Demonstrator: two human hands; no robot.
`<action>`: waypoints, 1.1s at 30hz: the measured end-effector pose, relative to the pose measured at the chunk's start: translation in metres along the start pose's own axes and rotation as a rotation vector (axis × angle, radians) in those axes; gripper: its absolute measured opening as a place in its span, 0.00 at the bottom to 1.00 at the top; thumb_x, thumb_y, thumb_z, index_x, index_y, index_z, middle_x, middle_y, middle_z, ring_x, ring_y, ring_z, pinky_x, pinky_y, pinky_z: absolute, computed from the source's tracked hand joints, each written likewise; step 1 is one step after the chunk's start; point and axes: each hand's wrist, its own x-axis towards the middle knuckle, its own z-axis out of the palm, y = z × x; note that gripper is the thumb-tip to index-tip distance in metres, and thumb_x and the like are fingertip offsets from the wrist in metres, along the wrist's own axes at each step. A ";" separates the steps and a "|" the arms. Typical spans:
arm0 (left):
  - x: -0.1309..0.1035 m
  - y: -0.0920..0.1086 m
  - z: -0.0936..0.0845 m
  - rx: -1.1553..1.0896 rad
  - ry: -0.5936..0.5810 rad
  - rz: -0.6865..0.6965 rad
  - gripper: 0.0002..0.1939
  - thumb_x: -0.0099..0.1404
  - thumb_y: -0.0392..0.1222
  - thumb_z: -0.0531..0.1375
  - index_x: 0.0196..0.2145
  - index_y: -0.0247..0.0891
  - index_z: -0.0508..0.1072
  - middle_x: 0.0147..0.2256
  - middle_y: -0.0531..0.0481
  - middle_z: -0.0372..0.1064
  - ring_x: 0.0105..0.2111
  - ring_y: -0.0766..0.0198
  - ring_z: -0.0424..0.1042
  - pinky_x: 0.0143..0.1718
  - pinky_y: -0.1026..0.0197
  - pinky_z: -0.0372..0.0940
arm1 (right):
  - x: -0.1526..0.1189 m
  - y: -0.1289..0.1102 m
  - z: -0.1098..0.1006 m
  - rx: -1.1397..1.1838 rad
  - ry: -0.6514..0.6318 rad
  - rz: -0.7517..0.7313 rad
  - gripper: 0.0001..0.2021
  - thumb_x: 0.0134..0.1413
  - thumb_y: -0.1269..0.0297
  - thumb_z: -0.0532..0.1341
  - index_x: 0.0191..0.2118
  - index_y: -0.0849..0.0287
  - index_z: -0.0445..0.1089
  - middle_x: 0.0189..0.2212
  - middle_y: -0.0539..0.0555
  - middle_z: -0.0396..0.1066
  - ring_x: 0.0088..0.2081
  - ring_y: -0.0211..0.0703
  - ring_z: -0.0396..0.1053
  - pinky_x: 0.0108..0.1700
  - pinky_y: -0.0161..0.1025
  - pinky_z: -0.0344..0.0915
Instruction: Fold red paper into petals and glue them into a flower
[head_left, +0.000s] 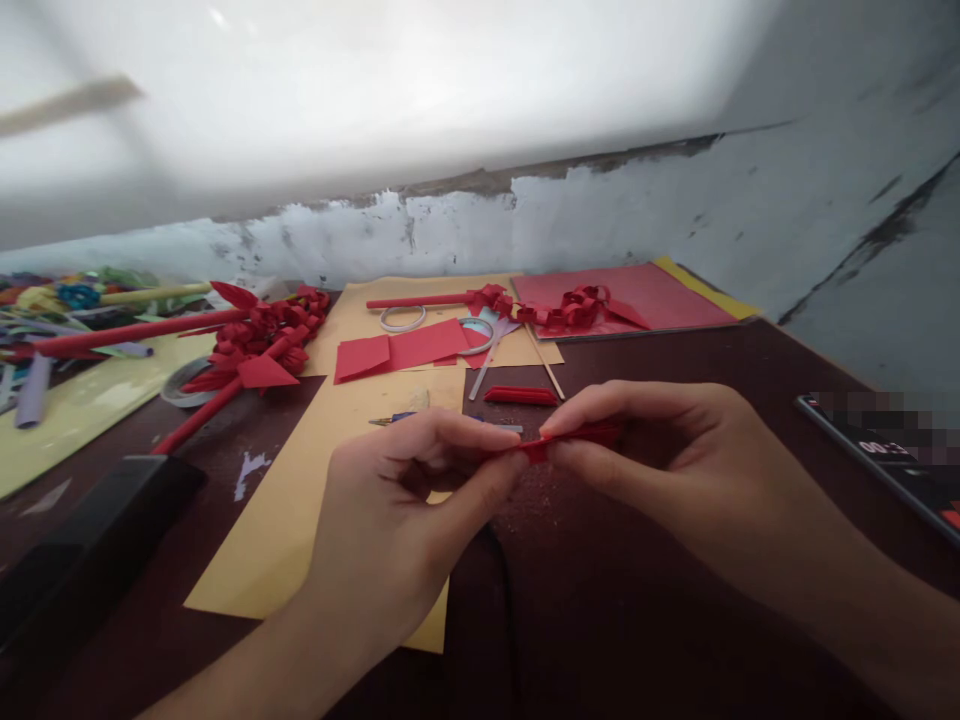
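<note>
From my remote post: one folded red strip (535, 453) lies between my left hand (394, 500) and right hand (667, 440), long axis left to right, each grip pinching it, neither nearer; its covered ends I cannot judge. Beyond, on the table (615, 620), I count one red bundle (520, 396) and two pale rings (403, 330).

Pinching a small red paper strip (535, 452) between the fingers and thumbs of left hand (382, 510) and right hand (682, 440), above the dark desk (600, 620). Showing a folded red bundle (520, 395) just beyond that strip, a red paper chain (574, 314) farther beyond it, and a phone (874, 455) to its right. Showing also, left of the strip, a yellow sheet (270, 560) and, farther left, a red paper flower (259, 345) and a black box-like object (97, 545).
</note>
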 end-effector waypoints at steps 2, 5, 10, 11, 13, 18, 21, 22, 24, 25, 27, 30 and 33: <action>0.000 0.000 0.000 -0.006 -0.002 0.000 0.06 0.60 0.33 0.73 0.31 0.44 0.85 0.26 0.55 0.82 0.26 0.64 0.81 0.28 0.68 0.75 | -0.001 0.000 0.000 -0.012 0.004 0.004 0.08 0.51 0.70 0.76 0.35 0.48 0.85 0.26 0.47 0.80 0.30 0.42 0.78 0.34 0.34 0.75; 0.000 0.000 0.000 0.001 -0.004 0.002 0.05 0.60 0.34 0.73 0.31 0.44 0.85 0.26 0.54 0.82 0.26 0.63 0.81 0.27 0.67 0.75 | -0.002 0.000 0.001 -0.027 -0.003 -0.003 0.07 0.51 0.69 0.76 0.35 0.47 0.85 0.28 0.48 0.81 0.31 0.44 0.79 0.34 0.36 0.76; 0.000 0.000 0.001 -0.005 0.006 -0.011 0.05 0.60 0.34 0.73 0.31 0.44 0.85 0.26 0.54 0.82 0.25 0.63 0.81 0.27 0.66 0.75 | -0.002 0.001 0.002 -0.035 -0.007 -0.029 0.07 0.52 0.68 0.76 0.35 0.47 0.85 0.30 0.48 0.82 0.35 0.46 0.81 0.38 0.37 0.78; 0.000 0.000 0.001 -0.008 0.004 -0.012 0.05 0.60 0.34 0.73 0.31 0.44 0.85 0.26 0.53 0.82 0.25 0.62 0.81 0.27 0.65 0.76 | -0.002 0.001 0.002 -0.032 -0.007 -0.030 0.07 0.52 0.68 0.76 0.35 0.47 0.85 0.30 0.48 0.82 0.35 0.46 0.81 0.39 0.37 0.78; 0.000 0.000 0.001 -0.008 -0.002 -0.002 0.05 0.60 0.34 0.73 0.31 0.44 0.85 0.26 0.53 0.82 0.25 0.62 0.81 0.27 0.65 0.76 | -0.001 0.001 0.002 -0.027 -0.008 -0.030 0.07 0.52 0.68 0.76 0.35 0.47 0.86 0.30 0.48 0.83 0.35 0.46 0.81 0.39 0.37 0.78; 0.000 -0.001 0.001 -0.033 -0.011 0.007 0.05 0.60 0.34 0.72 0.32 0.44 0.85 0.25 0.54 0.82 0.25 0.64 0.80 0.27 0.67 0.74 | 0.000 0.002 0.002 -0.042 0.001 -0.035 0.08 0.51 0.67 0.77 0.37 0.46 0.86 0.31 0.48 0.83 0.36 0.46 0.81 0.40 0.38 0.78; 0.000 -0.001 0.000 -0.038 -0.017 0.000 0.05 0.61 0.34 0.72 0.32 0.44 0.85 0.25 0.55 0.82 0.25 0.65 0.80 0.27 0.68 0.74 | -0.001 0.002 0.002 -0.062 0.006 -0.025 0.06 0.52 0.64 0.77 0.37 0.46 0.86 0.31 0.49 0.83 0.36 0.48 0.81 0.40 0.39 0.78; 0.000 -0.001 0.000 -0.037 -0.024 -0.006 0.05 0.61 0.34 0.72 0.32 0.43 0.84 0.25 0.54 0.82 0.25 0.64 0.80 0.27 0.67 0.74 | -0.001 0.002 0.002 -0.073 0.008 -0.023 0.05 0.52 0.63 0.77 0.37 0.46 0.86 0.31 0.49 0.83 0.35 0.48 0.81 0.39 0.40 0.78; 0.001 0.000 -0.001 -0.039 -0.042 -0.024 0.05 0.62 0.33 0.72 0.32 0.42 0.84 0.25 0.53 0.81 0.25 0.63 0.80 0.26 0.66 0.74 | -0.001 0.001 -0.001 -0.112 0.013 -0.025 0.06 0.52 0.60 0.77 0.38 0.47 0.87 0.29 0.50 0.83 0.33 0.48 0.81 0.38 0.41 0.78; 0.001 0.001 -0.002 -0.045 -0.051 -0.035 0.04 0.63 0.33 0.71 0.33 0.41 0.84 0.25 0.53 0.81 0.25 0.63 0.81 0.26 0.66 0.74 | -0.001 0.000 -0.004 -0.135 0.013 -0.028 0.06 0.52 0.60 0.77 0.38 0.47 0.87 0.29 0.50 0.83 0.32 0.48 0.80 0.37 0.41 0.77; 0.002 0.002 -0.002 -0.065 -0.065 -0.058 0.04 0.63 0.32 0.70 0.33 0.40 0.84 0.24 0.53 0.81 0.25 0.63 0.81 0.27 0.66 0.75 | 0.000 -0.002 -0.008 -0.178 0.006 -0.044 0.06 0.52 0.59 0.77 0.38 0.47 0.87 0.29 0.50 0.83 0.31 0.47 0.80 0.36 0.41 0.77; 0.004 0.003 -0.003 -0.099 -0.078 -0.079 0.04 0.64 0.32 0.70 0.33 0.40 0.83 0.23 0.53 0.81 0.25 0.63 0.81 0.28 0.66 0.75 | 0.001 -0.004 -0.013 -0.207 0.008 -0.062 0.04 0.52 0.60 0.77 0.35 0.47 0.87 0.31 0.51 0.84 0.33 0.47 0.80 0.36 0.40 0.76; 0.005 0.002 -0.003 -0.106 -0.079 -0.076 0.05 0.64 0.32 0.69 0.33 0.40 0.83 0.23 0.53 0.80 0.25 0.64 0.80 0.28 0.66 0.76 | 0.003 -0.003 -0.013 -0.180 -0.001 -0.023 0.05 0.51 0.60 0.77 0.35 0.49 0.87 0.29 0.51 0.84 0.30 0.45 0.79 0.32 0.38 0.75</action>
